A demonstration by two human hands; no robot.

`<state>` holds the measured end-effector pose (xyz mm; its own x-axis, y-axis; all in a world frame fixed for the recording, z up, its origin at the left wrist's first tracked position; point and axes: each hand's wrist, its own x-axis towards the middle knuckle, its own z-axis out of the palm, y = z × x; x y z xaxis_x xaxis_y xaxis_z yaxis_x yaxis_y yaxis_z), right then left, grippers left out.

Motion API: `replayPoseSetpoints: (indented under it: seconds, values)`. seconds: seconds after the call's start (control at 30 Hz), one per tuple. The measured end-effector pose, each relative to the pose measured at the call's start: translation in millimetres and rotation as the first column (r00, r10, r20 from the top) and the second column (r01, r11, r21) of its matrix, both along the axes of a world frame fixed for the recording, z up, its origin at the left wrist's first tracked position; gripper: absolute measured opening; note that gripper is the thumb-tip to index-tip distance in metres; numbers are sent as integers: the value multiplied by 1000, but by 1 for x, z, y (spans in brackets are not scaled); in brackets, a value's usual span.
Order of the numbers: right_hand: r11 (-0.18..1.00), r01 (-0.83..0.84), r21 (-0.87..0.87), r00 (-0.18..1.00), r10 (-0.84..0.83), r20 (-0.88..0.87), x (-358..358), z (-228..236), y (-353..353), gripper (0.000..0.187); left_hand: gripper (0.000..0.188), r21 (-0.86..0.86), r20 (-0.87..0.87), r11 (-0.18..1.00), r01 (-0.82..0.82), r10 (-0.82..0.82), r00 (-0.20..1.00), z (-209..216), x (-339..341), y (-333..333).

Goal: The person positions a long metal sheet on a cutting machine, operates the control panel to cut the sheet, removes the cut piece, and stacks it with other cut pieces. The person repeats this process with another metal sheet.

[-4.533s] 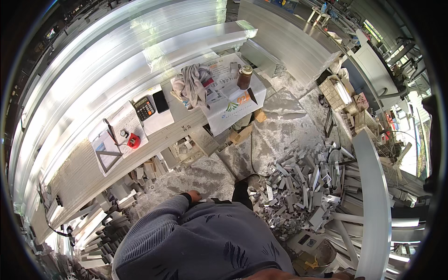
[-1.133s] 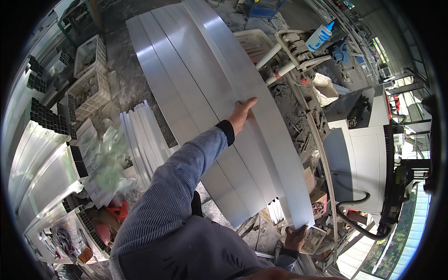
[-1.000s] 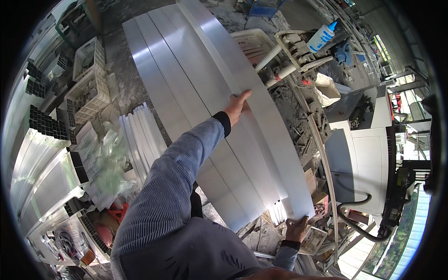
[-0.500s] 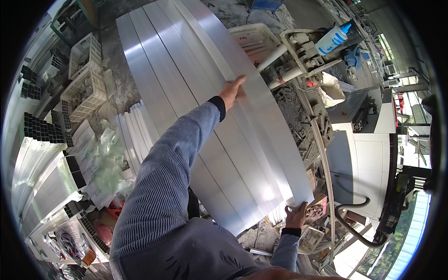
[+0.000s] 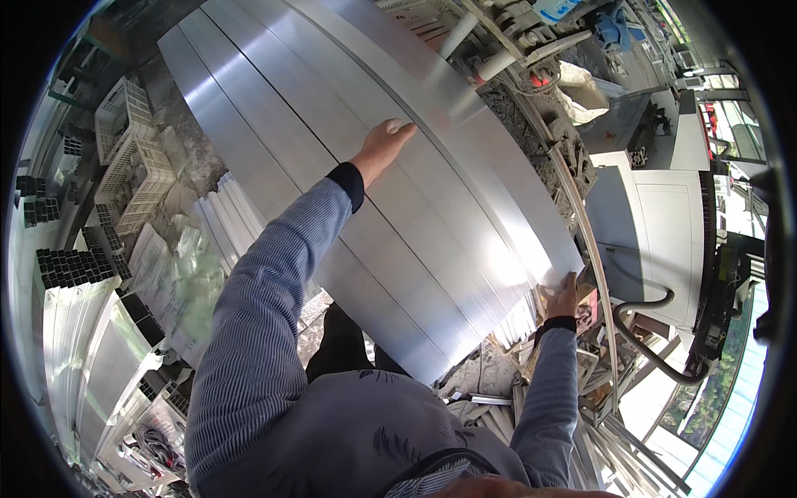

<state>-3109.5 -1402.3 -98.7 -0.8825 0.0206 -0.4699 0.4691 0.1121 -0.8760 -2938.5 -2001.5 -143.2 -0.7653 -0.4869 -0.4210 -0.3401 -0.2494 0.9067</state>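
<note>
From where I stood, a long aluminium panel [image 5: 498,158] slanted from 12 o'clock down to 3 o'clock, along the outer edge of a spread of flat metal panels [image 5: 440,224] filling the centre. Left hand [image 5: 383,151] was at 12 o'clock, over the flat panels, just beside the long panel's raised edge; fingers curled in, thumb toward that edge. Couldn't tell if those fingers gripped anything. Right hand [image 5: 562,296], just past 3 o'clock, had its fingers grasping the long panel's near end. Pale long strips [image 5: 228,212] lay beside the flat panels at 10 o'clock, a slatted plastic crate [image 5: 154,187] farther out the same way. At 9 o'clock, stacked dark-ended tubes [image 5: 79,267], with crumpled clear plastic wrap [image 5: 198,257] nearer in. White machine cabinet [image 5: 664,224] stood at 3 o'clock, dark hose [image 5: 656,364] looping below at 4. Toward 2 o'clock, an off-white sack [image 5: 581,93]; blue cloth [image 5: 613,31] beyond it, between 1 and 2.
</note>
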Motion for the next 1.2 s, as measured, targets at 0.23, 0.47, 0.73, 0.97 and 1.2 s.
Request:
replayPoseSetpoints:
  seconds: [0.23,0.47,0.73,0.97,1.2]
  values:
    - [979,-104,174,991,116,-64,-36,-22,-3,46,49,-26,-137,971,-239,233,963,-29,183,87]
    - [997,39,64,995,-33,-91,-8,-21,-4,48,47,72,23,861,-504,504,863,-18,301,157]
    - [997,-68,24,993,70,-96,4,-17,13,46,47,19,28,899,-438,438,899,32,291,267]
    - [974,-207,-91,966,219,136,9,-16,58,69,46,58,100,925,-375,368,924,61,301,372]
    - [942,-278,-189,952,297,80,18,-29,75,92,37,57,112,896,-441,433,894,86,334,438]
